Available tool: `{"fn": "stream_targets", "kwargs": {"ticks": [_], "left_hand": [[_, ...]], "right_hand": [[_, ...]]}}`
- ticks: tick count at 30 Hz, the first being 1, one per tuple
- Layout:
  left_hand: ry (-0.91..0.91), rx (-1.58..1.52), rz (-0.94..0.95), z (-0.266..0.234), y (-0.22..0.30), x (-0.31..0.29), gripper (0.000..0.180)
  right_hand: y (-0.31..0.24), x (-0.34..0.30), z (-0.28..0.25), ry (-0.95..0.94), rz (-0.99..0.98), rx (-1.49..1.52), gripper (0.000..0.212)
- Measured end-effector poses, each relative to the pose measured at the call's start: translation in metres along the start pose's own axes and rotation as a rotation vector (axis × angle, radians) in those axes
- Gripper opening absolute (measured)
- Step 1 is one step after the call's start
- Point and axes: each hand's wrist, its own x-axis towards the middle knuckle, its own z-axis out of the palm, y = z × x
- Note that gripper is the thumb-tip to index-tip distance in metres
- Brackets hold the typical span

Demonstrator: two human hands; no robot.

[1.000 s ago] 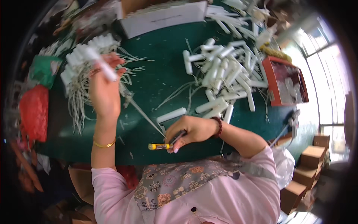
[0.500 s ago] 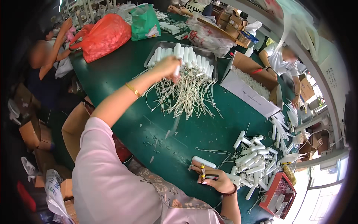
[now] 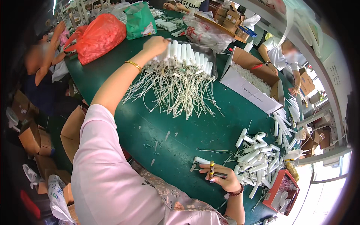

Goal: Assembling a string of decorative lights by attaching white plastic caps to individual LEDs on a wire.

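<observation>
My left hand (image 3: 156, 46) reaches to the left end of a metal tray (image 3: 214, 60), its fingers curled down around a white tube (image 3: 160, 57) among others like it. Thin pale wires (image 3: 180, 92) trail from the tray's row of white tubes over the near edge. Lower right, my right hand (image 3: 224, 181) holds a small yellow-and-black battery (image 3: 212, 169) upright between thumb and fingers. A dark narrow piece also shows by those fingers; its kind is unclear. Just beyond them lies one wired white tube (image 3: 201, 160).
A heap of white wired tubes (image 3: 255, 161) lies right of my right hand, beside a red box (image 3: 282, 193). A carton of small white pieces (image 3: 251, 92) stands farther back. Red (image 3: 101, 37) and green (image 3: 139, 20) bags sit far left. Other people sit around the green table.
My left hand has moved left and away from me along the tray, and more wires spread at the left. My right hand has shifted slightly right, still holding the battery.
</observation>
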Motion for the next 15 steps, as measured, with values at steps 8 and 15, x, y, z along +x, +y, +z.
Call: {"fn": "stream_targets", "kwargs": {"ticks": [8, 15], "left_hand": [[0.174, 0.263, -0.045, 0.011, -0.171, 0.038, 0.036], [-0.232, -0.562, -0.3, 0.031, -0.163, 0.002, 0.02]], "right_hand": [[-0.036, -0.016, -0.002, 0.121, -0.141, -0.047, 0.03], [-0.064, -0.009, -0.018, 0.276, 0.017, -0.153, 0.02]]}}
